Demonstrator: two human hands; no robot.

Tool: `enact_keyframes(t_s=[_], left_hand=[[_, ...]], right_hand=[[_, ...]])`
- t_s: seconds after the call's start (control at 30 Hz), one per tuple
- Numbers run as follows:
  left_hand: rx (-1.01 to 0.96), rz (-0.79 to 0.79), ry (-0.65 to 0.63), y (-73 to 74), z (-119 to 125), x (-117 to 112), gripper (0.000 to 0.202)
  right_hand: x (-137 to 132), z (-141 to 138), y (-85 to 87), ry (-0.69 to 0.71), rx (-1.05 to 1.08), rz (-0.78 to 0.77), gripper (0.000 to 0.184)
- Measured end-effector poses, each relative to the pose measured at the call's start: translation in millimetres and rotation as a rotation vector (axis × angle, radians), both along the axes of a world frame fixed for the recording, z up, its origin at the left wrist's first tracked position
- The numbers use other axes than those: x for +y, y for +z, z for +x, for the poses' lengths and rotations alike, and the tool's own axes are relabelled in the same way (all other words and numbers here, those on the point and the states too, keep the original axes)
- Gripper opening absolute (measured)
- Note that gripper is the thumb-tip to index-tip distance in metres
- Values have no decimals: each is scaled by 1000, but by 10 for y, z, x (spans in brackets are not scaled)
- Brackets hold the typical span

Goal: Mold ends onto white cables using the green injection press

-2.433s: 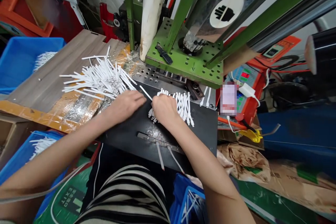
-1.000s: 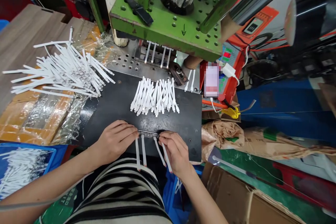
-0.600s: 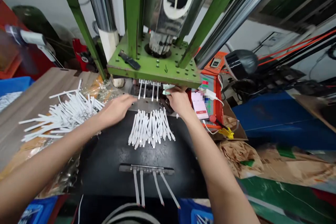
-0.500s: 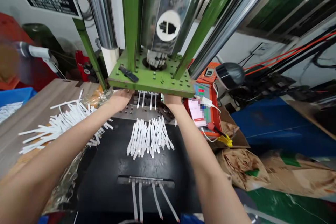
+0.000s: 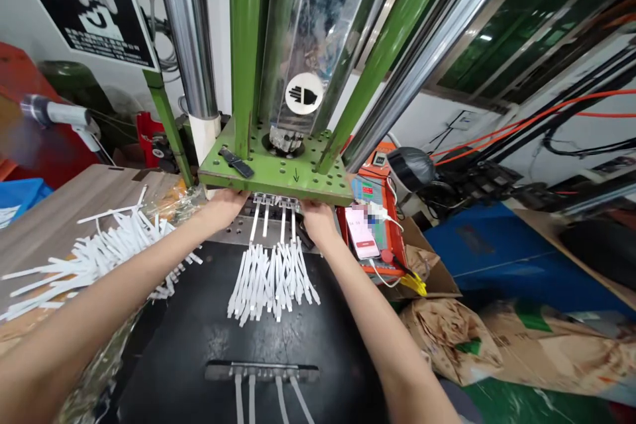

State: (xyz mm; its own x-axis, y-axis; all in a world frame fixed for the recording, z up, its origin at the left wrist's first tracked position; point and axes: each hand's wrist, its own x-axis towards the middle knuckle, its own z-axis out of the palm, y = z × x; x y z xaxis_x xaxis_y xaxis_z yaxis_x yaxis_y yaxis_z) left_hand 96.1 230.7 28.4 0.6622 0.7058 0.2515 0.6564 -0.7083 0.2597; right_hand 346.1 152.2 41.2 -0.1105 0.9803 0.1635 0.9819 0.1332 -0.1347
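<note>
Both hands reach to the front edge of the green press plate. My left hand is at the left end of a narrow metal bar, and my right hand is at its right end. They appear closed on the bar, though the fingertips are partly hidden beneath the plate. Several flat white strips hang from the bar toward me. Just below lies a bunch of white strips on the black table. Nearer me, a second metal bar holds several more strips.
A heap of white strips covers part of the wooden table at left. Steel columns flank the press. An orange control box with a phone stands at right, near cardboard and crumpled brown paper.
The metal bar and its strips have come slightly out from under the press plate, toward me, with both hands. The strips now reach the bunch. The camera view has shifted.
</note>
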Motion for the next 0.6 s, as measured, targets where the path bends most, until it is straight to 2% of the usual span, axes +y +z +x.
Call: enact_keyframes(t_s=[0.1, 0.2, 0.27, 0.33, 0.43, 0.53, 0.6], left_hand=[[-41, -83, -26, -88, -290, -619, 41], [-119, -232, -43, -162, -631, -1450, 25], [-88, -313, -147, -210, -798, -1955, 19], [-62, -280, -214, -271, -854, -2335, 20], [4, -115, -162, -377, -763, -2640, 23], [20, -41, -117, -502, -738, -2714, 26], [-61, -61, -115, -618, -896, -2694, 29]], right_hand=[[-654, 131, -85, 52, 136, -34, 45], [-1409, 194, -152, 154, 398, -48, 48], [-1838, 174, -202, 166, 509, -69, 50], [-2151, 114, -277, 140, 550, -85, 49], [-2408, 6, -423, 97, 530, -69, 45], [-2498, -50, -523, 90, 461, -38, 43], [-2498, -35, -519, 120, 435, -64, 49]])
